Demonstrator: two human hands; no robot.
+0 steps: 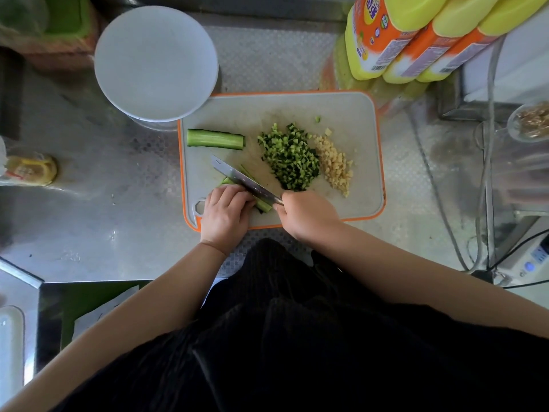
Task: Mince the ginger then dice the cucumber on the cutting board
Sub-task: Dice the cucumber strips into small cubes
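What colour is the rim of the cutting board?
Orange; the cutting board itself is pale grey. Only the head view shows it.

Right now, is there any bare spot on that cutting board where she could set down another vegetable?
Yes. The cutting board is bare along its far edge, beyond the cucumber piece, and at its near right corner below the minced ginger. The middle is crowded with diced cucumber; the near left holds the left hand, knife and right hand.

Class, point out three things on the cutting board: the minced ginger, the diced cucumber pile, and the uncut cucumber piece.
minced ginger (335,165), head view, middle of the pale heap.
diced cucumber pile (289,157), head view, centre of the green heap.
uncut cucumber piece (215,139), head view, middle of its length.
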